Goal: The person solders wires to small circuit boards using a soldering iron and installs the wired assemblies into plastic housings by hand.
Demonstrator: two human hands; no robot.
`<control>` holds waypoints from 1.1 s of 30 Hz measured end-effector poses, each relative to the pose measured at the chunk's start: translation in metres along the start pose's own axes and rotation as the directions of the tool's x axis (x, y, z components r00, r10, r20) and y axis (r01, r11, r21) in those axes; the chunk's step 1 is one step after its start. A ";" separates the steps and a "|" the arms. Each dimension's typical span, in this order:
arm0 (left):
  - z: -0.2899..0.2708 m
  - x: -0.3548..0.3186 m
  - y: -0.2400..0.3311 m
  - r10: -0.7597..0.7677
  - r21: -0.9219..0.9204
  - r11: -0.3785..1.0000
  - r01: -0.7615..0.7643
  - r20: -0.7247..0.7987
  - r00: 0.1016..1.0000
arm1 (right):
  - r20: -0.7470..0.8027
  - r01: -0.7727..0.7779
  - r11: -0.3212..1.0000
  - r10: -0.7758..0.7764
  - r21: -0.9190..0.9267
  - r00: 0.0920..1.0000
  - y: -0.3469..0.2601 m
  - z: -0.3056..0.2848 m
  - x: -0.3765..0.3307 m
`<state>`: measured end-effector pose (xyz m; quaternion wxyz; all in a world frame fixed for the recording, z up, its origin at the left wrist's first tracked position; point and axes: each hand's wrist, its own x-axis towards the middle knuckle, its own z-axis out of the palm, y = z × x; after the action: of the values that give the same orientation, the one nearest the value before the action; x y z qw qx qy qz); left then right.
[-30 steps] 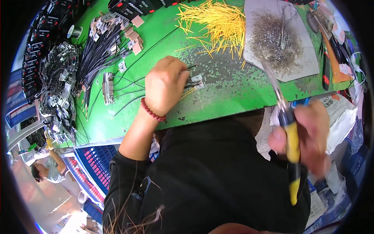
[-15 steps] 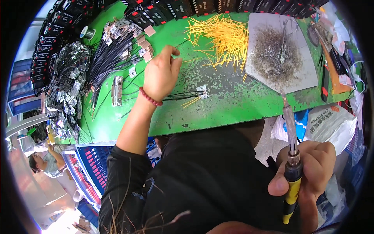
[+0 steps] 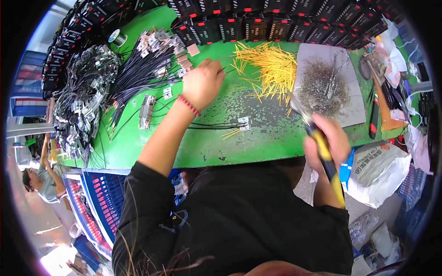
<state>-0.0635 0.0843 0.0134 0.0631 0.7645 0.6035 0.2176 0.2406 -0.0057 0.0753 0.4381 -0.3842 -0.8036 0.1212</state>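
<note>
Currently left hand pinches a black wire on the green desk; right hand grasps a yellow-handled tool.

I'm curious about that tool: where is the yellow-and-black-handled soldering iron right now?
In the head view, the yellow-and-black-handled soldering iron is in the right hand, at the green table's right front edge, tip toward the grey mat.

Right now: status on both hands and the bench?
Left hand on the black wire bundle, fingers closed on a wire end. Right hand gripping the yellow-handled tool, tip near the grey tray. Yellow wire pile between them.
</note>
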 end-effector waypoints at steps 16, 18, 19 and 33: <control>-0.024 -0.058 0.041 0.143 -0.287 0.948 -0.138 -0.006 0.990 | 0.047 -0.335 0.838 0.350 0.430 0.936 0.021 0.125 0.016; -0.028 -0.057 0.047 0.234 -0.194 0.951 -0.241 -0.058 0.971 | 0.059 -0.304 0.890 0.302 0.340 0.951 0.024 0.122 0.020; -0.026 -0.057 0.049 0.235 -0.201 0.949 -0.241 -0.057 0.970 | 0.034 -0.288 0.900 0.294 0.328 0.955 0.020 0.124 0.024; -0.009 -0.058 0.050 0.303 -0.039 0.953 -0.300 0.153 0.941 | 0.069 -0.201 0.886 0.190 0.418 0.979 0.009 0.116 0.007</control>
<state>-0.0322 0.0147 0.0243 0.0821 0.8621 0.4708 0.1686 0.1502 0.0215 0.0069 0.4860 -0.3577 -0.7210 0.3407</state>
